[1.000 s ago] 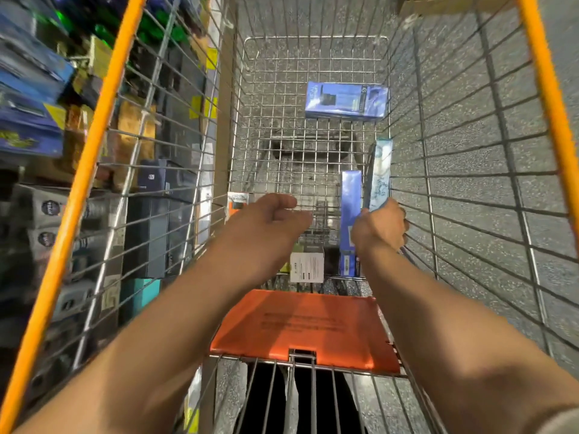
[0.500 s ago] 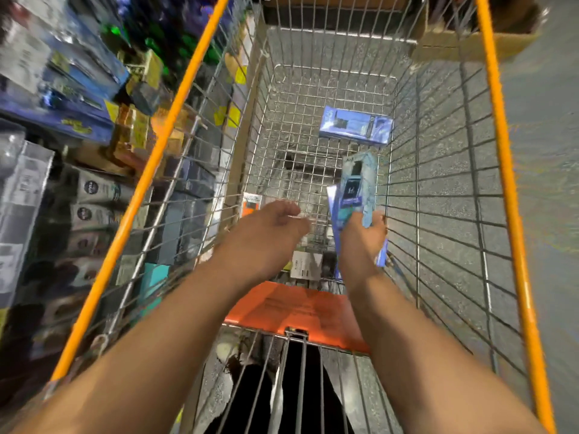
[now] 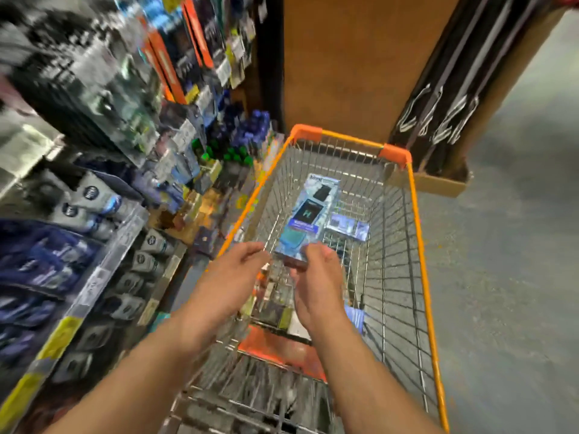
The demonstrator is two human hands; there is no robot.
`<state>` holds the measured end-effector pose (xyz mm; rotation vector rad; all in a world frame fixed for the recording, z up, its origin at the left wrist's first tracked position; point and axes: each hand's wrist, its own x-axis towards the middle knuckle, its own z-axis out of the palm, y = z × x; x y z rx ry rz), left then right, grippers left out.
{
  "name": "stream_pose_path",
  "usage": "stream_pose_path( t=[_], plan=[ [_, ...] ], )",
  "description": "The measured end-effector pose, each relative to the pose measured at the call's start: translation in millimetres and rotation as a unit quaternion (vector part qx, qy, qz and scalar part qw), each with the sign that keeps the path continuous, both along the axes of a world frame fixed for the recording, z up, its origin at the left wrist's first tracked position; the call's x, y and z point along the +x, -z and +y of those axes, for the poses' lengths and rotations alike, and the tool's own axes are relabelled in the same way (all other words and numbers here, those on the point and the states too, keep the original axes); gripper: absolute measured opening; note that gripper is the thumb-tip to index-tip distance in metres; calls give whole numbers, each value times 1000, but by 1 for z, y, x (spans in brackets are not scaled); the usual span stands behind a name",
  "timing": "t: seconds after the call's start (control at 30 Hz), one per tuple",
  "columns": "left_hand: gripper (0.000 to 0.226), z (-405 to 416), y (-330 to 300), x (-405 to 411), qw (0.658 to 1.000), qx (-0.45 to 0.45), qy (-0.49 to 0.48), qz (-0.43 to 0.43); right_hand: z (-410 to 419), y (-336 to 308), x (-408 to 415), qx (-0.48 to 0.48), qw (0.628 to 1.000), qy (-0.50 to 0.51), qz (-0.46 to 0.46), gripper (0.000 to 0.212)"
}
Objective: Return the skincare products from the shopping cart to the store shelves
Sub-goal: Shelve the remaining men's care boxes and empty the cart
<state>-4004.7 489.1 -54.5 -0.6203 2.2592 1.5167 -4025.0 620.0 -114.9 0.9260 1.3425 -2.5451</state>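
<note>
Skincare box (image 3: 308, 219), long and pale blue-teal, is up above the shopping cart (image 3: 419, 245), pinched at its near end by the right hand (image 3: 316, 277). The print on it is too blurred to read; a dark panel with a teal mark and a blue band across the middle are all that come through. That grip is closed on the box's lower edge, fingers curled over it, and the rest of the box runs away from the grip toward the cart's far end, face up and tilted.

Just left of that grip the left hand (image 3: 232, 277) hovers with fingers spread and loosely curved, holding nothing, close to the box's near corner but apart from it.

Beyond the right-hand grip and lower down, another blue box (image 3: 347, 228) lies flat on the wire floor of the cart. Below the hands, more small packages (image 3: 272, 311) sit against the orange child-seat flap (image 3: 282, 352).

Far to the left of the grips, store shelves (image 3: 94, 277) carry grey tubes with round dark logos, unreadable, plus yellow price tags. Grey speckled floor (image 3: 501, 292) lies to the right, a brown cardboard panel (image 3: 341, 64) ahead.
</note>
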Motion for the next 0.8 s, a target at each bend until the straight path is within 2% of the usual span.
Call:
stream_pose_path(
  t=[0.1, 0.17, 0.23, 0.37, 0.43, 0.63, 0.8],
  plan=[
    [34, -20, -37, 5, 996, 59, -44, 59, -23, -59, 8, -45, 997, -19, 57, 17],
    [42, -34, -62, 12, 988, 97, -79, 88, -39, -91, 14, -68, 993, -36, 94, 21],
    [39, -51, -86, 19, 983, 105, -93, 121, -56, -119, 23, -72, 986, -73, 133, 26],
    [33, -87, -135, 42, 976, 78, -50, 195, -90, -166, 43, -73, 968, -139, 195, 61],
    [26, -106, -156, 57, 969, 69, -59, 231, -107, -184, 51, -63, 959, -168, 221, 69],
    [34, -165, -210, 112, 948, 71, -110, 291, -159, -229, 77, -48, 919, -270, 284, 59],
    [44, -212, -247, 167, 922, 65, -169, 341, -207, -270, 102, -19, 860, -361, 360, 52]
  ],
)
